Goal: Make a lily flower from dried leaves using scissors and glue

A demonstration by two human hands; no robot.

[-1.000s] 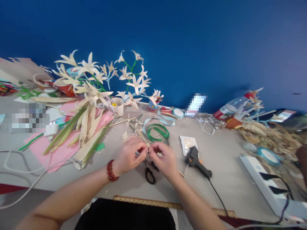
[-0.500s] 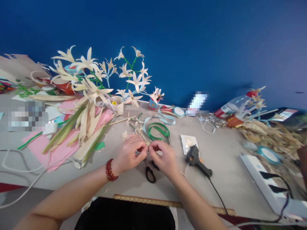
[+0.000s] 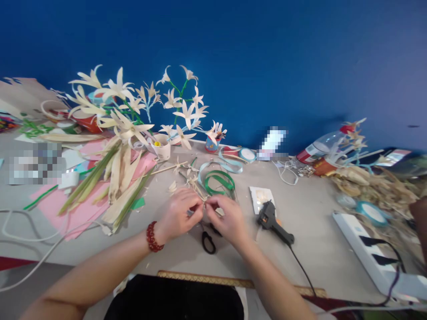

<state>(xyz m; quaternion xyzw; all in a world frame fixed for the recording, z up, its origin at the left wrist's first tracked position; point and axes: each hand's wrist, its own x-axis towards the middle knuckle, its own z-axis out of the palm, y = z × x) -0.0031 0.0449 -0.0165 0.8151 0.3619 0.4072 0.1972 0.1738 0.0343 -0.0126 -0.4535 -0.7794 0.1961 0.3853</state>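
Note:
My left hand (image 3: 178, 215) and my right hand (image 3: 227, 220) meet fingertip to fingertip over the grey table (image 3: 310, 231). Both pinch a small pale straw flower piece (image 3: 204, 203) between them; its thin stem runs toward the far left. A red bead bracelet (image 3: 151, 237) is on my left wrist. Black-handled scissors (image 3: 208, 241) lie on the table just under my hands. A black glue gun (image 3: 273, 222) rests to the right of my right hand, its cord trailing toward me.
Green and pale blue ribbon loops (image 3: 218, 180) lie behind my hands. Finished straw flowers (image 3: 133, 115) stand at the back left above long husk leaves (image 3: 116, 182) on pink paper. A white power strip (image 3: 373, 253) and dried husks (image 3: 376, 189) fill the right.
My hands stay pinched together on the small piece, with only slight finger movement. The view has shifted a little.

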